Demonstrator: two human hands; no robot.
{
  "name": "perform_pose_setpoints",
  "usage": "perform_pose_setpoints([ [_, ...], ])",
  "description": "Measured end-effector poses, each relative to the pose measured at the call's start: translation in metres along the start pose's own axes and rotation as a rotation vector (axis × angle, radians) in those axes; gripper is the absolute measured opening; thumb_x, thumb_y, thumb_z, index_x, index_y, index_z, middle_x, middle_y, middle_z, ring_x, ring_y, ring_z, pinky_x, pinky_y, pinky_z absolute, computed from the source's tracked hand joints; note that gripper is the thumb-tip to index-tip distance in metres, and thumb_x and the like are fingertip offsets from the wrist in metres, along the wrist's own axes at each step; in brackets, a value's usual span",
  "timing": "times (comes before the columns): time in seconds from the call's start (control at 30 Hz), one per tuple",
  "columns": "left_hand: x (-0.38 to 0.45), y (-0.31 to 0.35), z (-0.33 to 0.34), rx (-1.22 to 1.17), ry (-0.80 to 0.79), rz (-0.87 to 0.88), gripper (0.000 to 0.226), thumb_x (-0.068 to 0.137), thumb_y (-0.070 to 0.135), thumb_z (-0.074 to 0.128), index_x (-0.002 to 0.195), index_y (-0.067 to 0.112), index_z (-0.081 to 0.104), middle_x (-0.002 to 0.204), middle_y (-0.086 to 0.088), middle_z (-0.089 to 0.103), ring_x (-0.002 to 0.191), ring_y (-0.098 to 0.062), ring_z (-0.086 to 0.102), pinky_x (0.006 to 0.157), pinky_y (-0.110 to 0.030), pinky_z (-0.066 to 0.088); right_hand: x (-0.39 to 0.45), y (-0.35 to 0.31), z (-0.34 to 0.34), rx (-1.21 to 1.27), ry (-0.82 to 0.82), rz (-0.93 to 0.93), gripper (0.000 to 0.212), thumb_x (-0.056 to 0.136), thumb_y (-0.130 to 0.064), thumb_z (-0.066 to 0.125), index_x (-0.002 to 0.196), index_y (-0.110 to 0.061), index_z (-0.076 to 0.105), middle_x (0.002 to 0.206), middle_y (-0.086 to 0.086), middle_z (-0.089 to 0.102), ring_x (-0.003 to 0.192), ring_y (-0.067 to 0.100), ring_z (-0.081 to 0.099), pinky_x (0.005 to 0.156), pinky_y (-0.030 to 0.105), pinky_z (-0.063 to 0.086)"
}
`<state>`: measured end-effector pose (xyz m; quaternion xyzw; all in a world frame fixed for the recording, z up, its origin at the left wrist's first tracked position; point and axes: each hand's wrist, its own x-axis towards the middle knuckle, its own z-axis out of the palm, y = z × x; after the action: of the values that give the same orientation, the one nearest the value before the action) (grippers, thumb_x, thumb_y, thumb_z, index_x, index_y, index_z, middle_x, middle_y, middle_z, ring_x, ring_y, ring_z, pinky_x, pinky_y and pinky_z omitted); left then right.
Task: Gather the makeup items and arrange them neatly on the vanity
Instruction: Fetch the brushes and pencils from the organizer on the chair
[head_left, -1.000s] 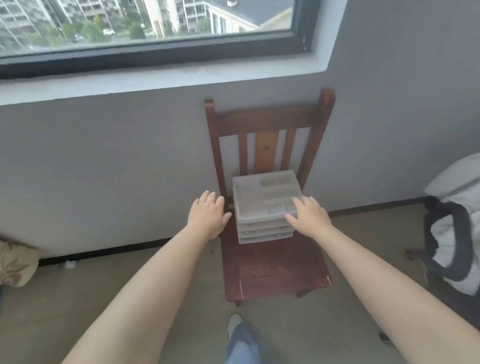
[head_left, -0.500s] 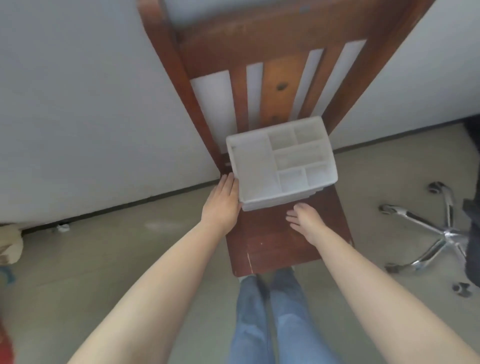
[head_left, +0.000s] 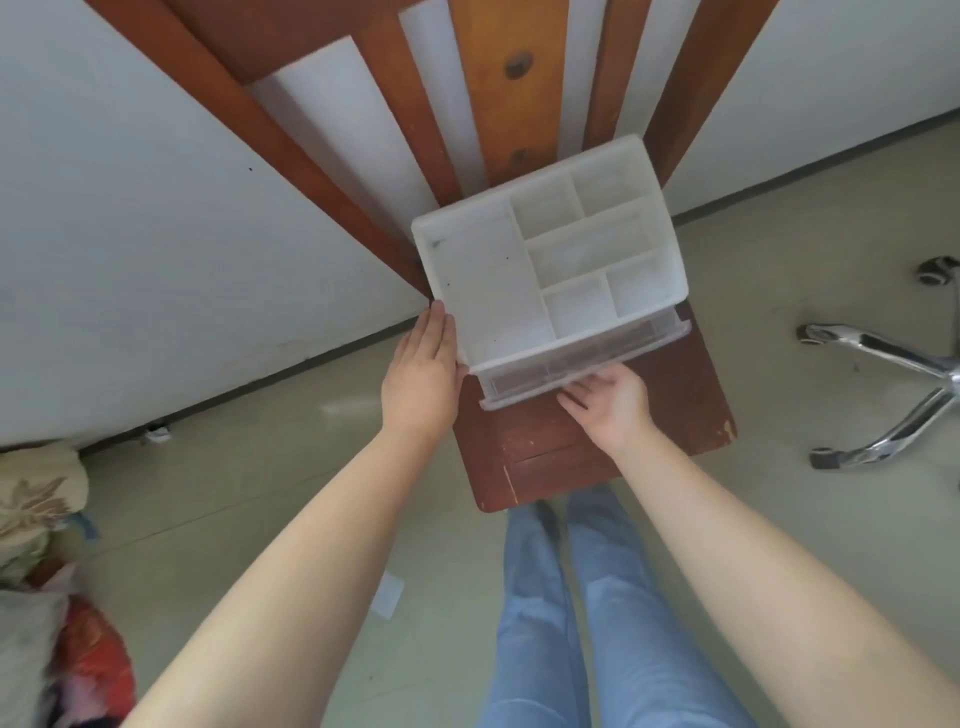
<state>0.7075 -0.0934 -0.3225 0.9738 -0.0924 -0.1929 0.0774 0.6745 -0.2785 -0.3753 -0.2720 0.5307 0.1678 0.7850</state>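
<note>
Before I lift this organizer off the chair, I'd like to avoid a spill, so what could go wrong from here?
1. A drawer already juts out at the front; tilting the white organizer forward could let it slide out.
2. The left hand lies flat against the side and the right hand only cups under the drawer front, so the hold may slip.
3. The office chair base stands close on the right and could trip you.

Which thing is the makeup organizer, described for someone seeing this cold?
Find the brown wooden chair against the wall. On its seat stands the white plastic organizer, its top split into open compartments, drawers beneath. It is the only white boxy thing between the left hand and right hand.
</note>
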Motion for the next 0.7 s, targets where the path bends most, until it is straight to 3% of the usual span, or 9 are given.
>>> perform_pose_setpoints([
  [0.17,-0.002,0.003,-0.002,0.01,-0.019,-0.026,0.056,0.097,0.02,0.04,0.144,0.003,0.015,0.154,-0.012,0.007,0.143,-0.024,0.009,0.115,-0.028,0.006,-0.018,0.022,-0.038,-0.045,-0.03,0.064,0.029,0.086,-0.005,0.029,0.064,-0.011,0.046,0.062,0.006,0.065,0.078,0.023,0.055,0.094,0.041,0.037],
  [0.3,-0.003,0.005,-0.001,-0.003,-0.015,-0.038,0.056,0.096,0.018,0.04,0.144,0.002,0.014,0.155,-0.012,0.007,0.143,-0.024,0.012,0.114,-0.028,0.008,-0.02,0.032,-0.042,-0.128,0.028,0.115,0.02,0.093,-0.01,0.04,0.074,-0.012,0.046,0.081,0.009,0.054,0.075,0.021,0.054,0.091,0.039,0.039],
  [0.43,-0.005,0.007,0.004,-0.071,-0.023,-0.042,0.068,0.091,0.026,0.05,0.144,0.002,0.013,0.155,-0.012,0.005,0.136,-0.031,0.027,0.108,-0.035,0.03,-0.02,0.028,-0.047,-0.204,0.04,0.15,0.02,0.093,-0.007,0.039,0.075,-0.009,0.046,0.083,0.011,0.051,0.075,0.023,0.054,0.093,0.041,0.039],
  [0.53,-0.005,0.009,0.008,-0.113,-0.007,-0.054,0.073,0.09,0.028,0.052,0.145,0.004,0.01,0.155,-0.011,0.003,0.126,-0.035,0.041,0.09,-0.039,0.044,-0.02,0.023,-0.052,-0.371,0.036,0.158,0.014,0.094,-0.011,0.042,0.081,-0.009,0.049,0.085,0.011,0.053,0.08,0.025,0.056,0.088,0.041,0.041],
  [0.6,-0.007,0.014,0.015,-0.216,0.031,-0.118,0.076,0.089,0.028,0.054,0.145,0.006,0.008,0.155,-0.012,0.008,0.12,-0.036,0.046,0.08,-0.039,0.048,-0.021,0.019,-0.053,-0.493,0.036,0.169,0.01,0.094,-0.019,0.045,0.09,-0.011,0.05,0.084,0.011,0.057,0.081,0.025,0.057,0.083,0.042,0.044],
  [0.7,-0.018,0.024,0.037,-0.418,-0.003,-0.37,0.073,0.089,0.029,0.052,0.145,0.008,0.009,0.147,-0.017,0.026,0.125,-0.034,0.041,0.087,-0.042,0.044,-0.029,0.009,-0.055,-0.764,-0.008,0.226,0.024,0.092,-0.037,0.046,0.088,-0.014,0.051,0.085,0.009,0.06,0.077,0.022,0.059,0.07,0.037,0.052],
])
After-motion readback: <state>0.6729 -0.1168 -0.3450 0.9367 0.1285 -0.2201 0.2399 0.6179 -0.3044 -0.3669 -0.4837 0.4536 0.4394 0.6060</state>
